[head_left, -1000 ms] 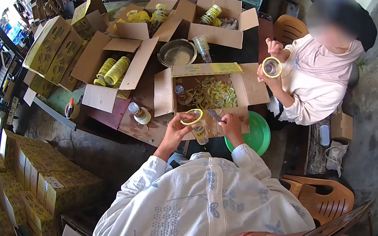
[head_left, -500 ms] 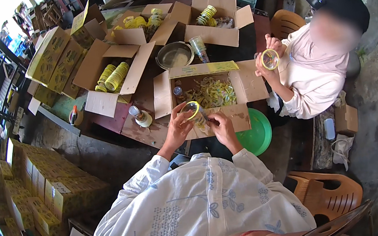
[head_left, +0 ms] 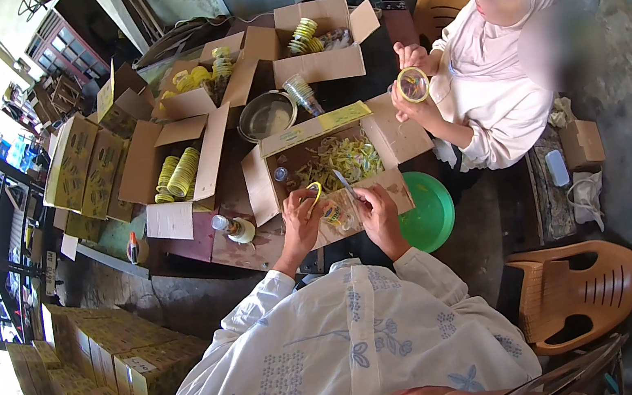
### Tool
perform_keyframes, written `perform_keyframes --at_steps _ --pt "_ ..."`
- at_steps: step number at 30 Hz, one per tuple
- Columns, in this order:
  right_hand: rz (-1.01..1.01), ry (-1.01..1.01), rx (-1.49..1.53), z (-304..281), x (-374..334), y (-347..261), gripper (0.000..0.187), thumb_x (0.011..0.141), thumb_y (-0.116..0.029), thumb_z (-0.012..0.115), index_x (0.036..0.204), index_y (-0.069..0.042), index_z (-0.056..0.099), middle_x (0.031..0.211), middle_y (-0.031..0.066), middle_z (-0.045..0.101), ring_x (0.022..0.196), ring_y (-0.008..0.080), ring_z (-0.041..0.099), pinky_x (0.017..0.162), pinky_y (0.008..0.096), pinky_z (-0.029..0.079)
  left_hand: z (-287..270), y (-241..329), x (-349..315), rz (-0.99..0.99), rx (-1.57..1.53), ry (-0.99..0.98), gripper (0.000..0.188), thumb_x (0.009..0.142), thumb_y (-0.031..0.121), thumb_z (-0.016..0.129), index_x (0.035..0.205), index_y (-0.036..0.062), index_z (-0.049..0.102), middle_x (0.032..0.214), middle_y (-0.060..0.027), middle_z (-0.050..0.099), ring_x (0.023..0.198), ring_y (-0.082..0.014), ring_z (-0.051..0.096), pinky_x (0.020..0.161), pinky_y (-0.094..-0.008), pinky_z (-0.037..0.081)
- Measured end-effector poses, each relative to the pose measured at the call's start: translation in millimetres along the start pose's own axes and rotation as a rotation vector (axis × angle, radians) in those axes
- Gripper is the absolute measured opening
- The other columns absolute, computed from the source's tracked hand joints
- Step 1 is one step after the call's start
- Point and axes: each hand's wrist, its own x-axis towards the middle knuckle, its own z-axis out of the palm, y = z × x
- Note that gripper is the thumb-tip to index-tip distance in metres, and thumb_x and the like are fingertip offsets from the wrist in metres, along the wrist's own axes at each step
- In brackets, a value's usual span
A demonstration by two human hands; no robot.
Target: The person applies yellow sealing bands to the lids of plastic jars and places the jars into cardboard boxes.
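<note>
My left hand (head_left: 300, 226) is closed around a clear plastic cup (head_left: 332, 213) with a yellow rim, tilted over the near flap of a cardboard box (head_left: 258, 183). A small knife (head_left: 344, 181) sticks up from my right hand (head_left: 379, 215), its blade pointing away from me, apart from the cup. Thin yellow and clear plastic strips (head_left: 355, 160) lie heaped in that box, with a small jar-like container (head_left: 281, 174) at its left side. To the right, a co-worker's hands hold another cup with a yellow rim (head_left: 413, 84).
A bottle (head_left: 233, 228) stands left of my box. Stacked cups (head_left: 303, 94) and a metal bowl (head_left: 267, 116) sit beyond it. An open box (head_left: 209, 183) holds yellow-rimmed cups. A green basin (head_left: 439, 215) is at right, near an orange chair (head_left: 587, 291).
My right hand has drawn away from the cup, and the knife blade now shows. The cup has turned in my left hand. The whole view has swung to the right.
</note>
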Motion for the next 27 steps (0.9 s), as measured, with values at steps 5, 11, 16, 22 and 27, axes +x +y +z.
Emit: perform_keyframes --at_steps 5,11,16,22,27 --pt "-0.100 -0.032 -0.053 -7 8 -21 0.029 0.079 0.002 0.072 0.107 -0.007 0.070 0.083 0.0093 0.056 0.076 0.0270 0.061 0.065 0.0391 0.051 4 8 11 0.021 0.046 -0.030 0.016 0.093 0.016 0.068 0.099 0.0020 0.072 0.106 -0.0133 0.061 0.098 -0.0319 0.055 0.087 -0.0406 0.045" --pt "-0.179 -0.028 -0.070 -1 10 -26 0.033 0.077 0.002 0.073 0.109 -0.008 0.071 0.084 0.0089 0.055 0.078 0.0272 0.060 0.066 0.0397 0.051 7 6 22 0.056 0.025 -0.027 0.014 0.093 0.016 0.067 0.098 0.0029 0.072 0.102 -0.0124 0.061 0.095 -0.0317 0.055 0.084 -0.0404 0.046" --pt "-0.176 0.007 -0.059 3 15 -23 0.031 0.076 0.003 0.075 0.105 -0.006 0.071 0.080 0.0098 0.053 0.070 0.0274 0.059 0.062 0.0395 0.048 15 11 25 -0.003 0.045 -0.063 0.012 0.092 0.014 0.067 0.094 0.0027 0.071 0.095 -0.0121 0.057 0.094 -0.0316 0.053 0.083 -0.0414 0.045" --pt "-0.203 0.028 -0.179 8 22 -14 0.027 0.078 0.000 0.075 0.104 -0.005 0.070 0.081 0.0106 0.054 0.072 0.0298 0.059 0.062 0.0416 0.048 22 12 30 -0.009 0.008 -0.095 0.011 0.089 0.011 0.068 0.094 0.0008 0.070 0.095 -0.0128 0.057 0.092 -0.0329 0.052 0.084 -0.0416 0.045" --pt "-0.003 -0.030 -0.161 9 27 11 0.027 0.080 0.000 0.071 0.106 -0.003 0.071 0.083 0.0111 0.055 0.077 0.0310 0.060 0.067 0.0422 0.049 32 20 26 0.056 -0.072 -0.100 0.012 0.088 0.008 0.070 0.096 -0.0004 0.070 0.096 -0.0133 0.059 0.094 -0.0329 0.053 0.085 -0.0411 0.045"
